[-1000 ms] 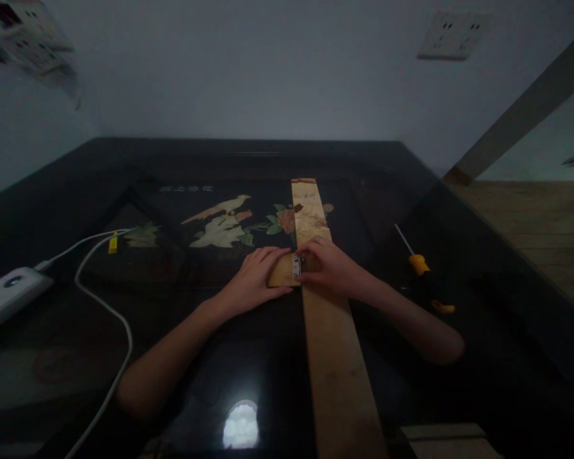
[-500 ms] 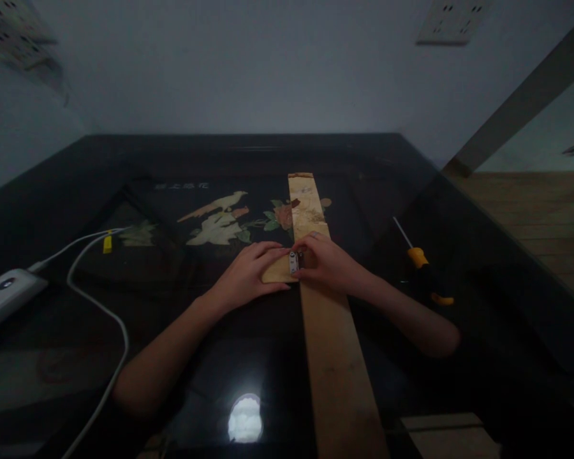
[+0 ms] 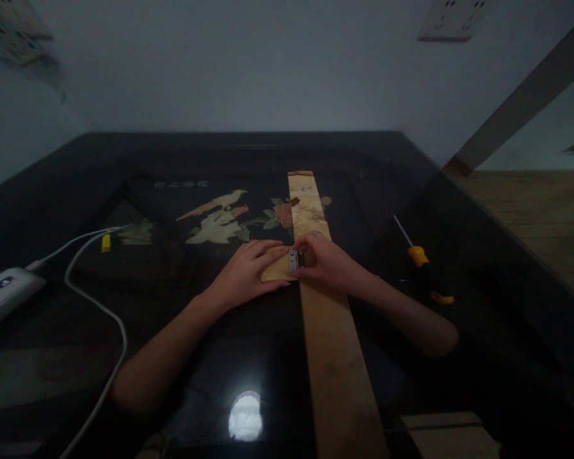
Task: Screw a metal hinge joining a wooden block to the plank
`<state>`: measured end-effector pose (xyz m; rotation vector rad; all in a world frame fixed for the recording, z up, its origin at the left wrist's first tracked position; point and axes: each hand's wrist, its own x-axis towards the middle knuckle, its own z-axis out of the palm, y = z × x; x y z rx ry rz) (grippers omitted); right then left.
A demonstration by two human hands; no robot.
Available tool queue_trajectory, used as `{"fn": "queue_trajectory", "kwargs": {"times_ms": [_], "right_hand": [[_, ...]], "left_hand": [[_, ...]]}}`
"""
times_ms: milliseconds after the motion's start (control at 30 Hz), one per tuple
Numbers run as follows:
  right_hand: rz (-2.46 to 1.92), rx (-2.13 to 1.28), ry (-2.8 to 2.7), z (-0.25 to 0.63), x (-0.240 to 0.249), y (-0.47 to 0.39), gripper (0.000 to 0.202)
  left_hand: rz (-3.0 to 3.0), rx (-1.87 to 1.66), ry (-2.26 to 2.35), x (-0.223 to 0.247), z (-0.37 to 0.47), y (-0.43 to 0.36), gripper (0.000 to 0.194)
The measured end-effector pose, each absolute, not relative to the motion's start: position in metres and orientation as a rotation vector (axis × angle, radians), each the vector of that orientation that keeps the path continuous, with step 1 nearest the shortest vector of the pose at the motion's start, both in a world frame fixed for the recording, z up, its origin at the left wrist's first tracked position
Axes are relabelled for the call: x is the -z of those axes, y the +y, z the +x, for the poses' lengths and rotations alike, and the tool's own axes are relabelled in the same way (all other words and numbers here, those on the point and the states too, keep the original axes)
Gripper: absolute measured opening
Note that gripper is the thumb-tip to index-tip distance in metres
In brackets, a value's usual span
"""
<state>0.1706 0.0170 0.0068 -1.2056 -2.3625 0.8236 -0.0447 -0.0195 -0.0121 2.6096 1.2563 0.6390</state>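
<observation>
Two bare hands meet over the middle of the dark table (image 3: pixel 234 357), both forearms slanting inward from the near corners, elbows wide. The left hand (image 3: pixel 242 271) lies palm-down, thumb along the near edge and fingers along the far edge of a short wooden piece (image 3: pixel 274 270), clasping it between them. The right hand (image 3: pixel 329 260) arches over a long wooden board (image 3: pixel 337 363), its thumb and forefinger closed on the near and far ends of a small metal hinge (image 3: pixel 293 261). That hinge sits where the short piece meets the board's left edge, its visible plate running lengthwise near to far. The board's long axis runs away from the person, leaning slightly left toward its far end; the short piece juts left, roughly square to it.
</observation>
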Motion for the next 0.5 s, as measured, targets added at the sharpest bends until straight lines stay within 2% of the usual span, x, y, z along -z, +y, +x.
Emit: {"fn": "queue_trajectory", "kwargs": {"times_ms": [500], "right_hand": [[-1.246,-0.837,-2.433,0.1708,-0.0082,0.0178,0.044]], "left_hand": [[2.653,-0.64,1.252,0.0079,-0.045,-0.0214,0.054]]}}
